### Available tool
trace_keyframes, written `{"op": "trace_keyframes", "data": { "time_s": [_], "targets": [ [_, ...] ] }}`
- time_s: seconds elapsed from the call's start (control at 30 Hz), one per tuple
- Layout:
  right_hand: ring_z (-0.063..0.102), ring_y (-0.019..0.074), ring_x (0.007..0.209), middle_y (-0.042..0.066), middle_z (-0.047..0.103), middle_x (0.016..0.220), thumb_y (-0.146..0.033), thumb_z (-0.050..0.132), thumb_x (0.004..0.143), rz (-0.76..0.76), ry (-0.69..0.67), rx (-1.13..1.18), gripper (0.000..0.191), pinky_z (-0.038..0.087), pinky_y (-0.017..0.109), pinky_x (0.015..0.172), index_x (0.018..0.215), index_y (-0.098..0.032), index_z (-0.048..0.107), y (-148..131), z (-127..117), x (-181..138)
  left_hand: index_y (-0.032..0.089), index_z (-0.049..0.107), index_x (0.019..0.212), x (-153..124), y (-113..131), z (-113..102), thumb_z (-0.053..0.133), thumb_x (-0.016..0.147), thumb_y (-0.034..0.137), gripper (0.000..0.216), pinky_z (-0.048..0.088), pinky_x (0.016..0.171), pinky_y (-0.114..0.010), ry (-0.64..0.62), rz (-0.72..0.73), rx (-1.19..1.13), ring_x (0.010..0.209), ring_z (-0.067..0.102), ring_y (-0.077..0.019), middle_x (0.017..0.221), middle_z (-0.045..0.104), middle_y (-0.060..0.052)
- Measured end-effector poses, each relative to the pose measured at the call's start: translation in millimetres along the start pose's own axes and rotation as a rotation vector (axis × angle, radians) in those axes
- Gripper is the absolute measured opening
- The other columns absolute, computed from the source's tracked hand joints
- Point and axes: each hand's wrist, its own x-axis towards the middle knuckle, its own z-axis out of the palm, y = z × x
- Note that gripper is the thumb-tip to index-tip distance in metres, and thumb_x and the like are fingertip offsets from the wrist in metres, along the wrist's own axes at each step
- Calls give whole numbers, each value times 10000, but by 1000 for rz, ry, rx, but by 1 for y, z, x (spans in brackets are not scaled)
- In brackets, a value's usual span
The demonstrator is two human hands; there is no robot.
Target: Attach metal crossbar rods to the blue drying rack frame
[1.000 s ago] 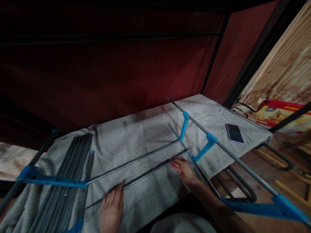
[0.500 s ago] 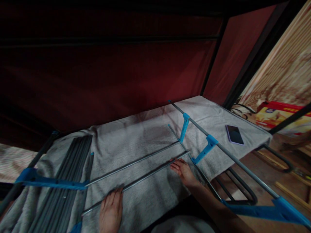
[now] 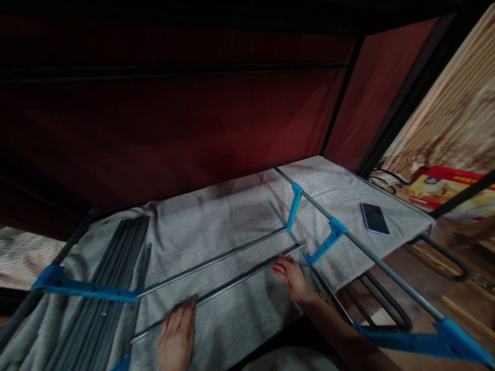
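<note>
Left hand and right hand both rest open, fingers flat on the thin grey metal rod lying slantwise across the grey-clothed table, right hand at its far tip, left by the near end.

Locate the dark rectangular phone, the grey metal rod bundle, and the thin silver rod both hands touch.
Dark rectangular phone (image 3: 374,218), head view, screen centre.
Grey metal rod bundle (image 3: 104,288), head view, mid-length.
Thin silver rod (image 3: 232,285), head view, mid-length.
</note>
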Motion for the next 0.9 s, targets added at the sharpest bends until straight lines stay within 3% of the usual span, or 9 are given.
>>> {"op": "trace_keyframes", "data": {
  "time_s": [0.17,0.33,0.67,0.9],
  "targets": [
    [659,198,688,-33,630,703,-467,899,572,-17,11,-10,425,598,359,705,751,-264,572,0,1,-1,189,710,1226,-2,-1,5,434,1022,263,352,520,901,-375,19,-6,-28,982,714,-243,1114,783,-84],
    [677,214,742,12,739,840,-440,897,564,-17,-17,-3,410,599,369,729,787,-255,607,0,2,-1,170,740,1143,-9,-4,10,414,1001,179,356,517,892,-379,34,11,4,953,716,-241,1083,785,-80],
    [720,250,867,41,769,883,-413,875,685,-27,-77,42,323,595,381,808,835,-243,645,-5,-3,-6,191,726,1154,-4,-2,4,420,1033,247,333,516,906,-357,43,5,-27,963,719,-223,1084,787,-66],
    [727,251,827,59,764,879,-460,923,592,17,-45,47,443,609,389,767,841,-220,646,-4,-5,-1,177,724,1130,-3,-2,2,417,1038,249,328,513,875,-354,73,52,9,912,717,-222,1018,784,-68]
  ]
}}
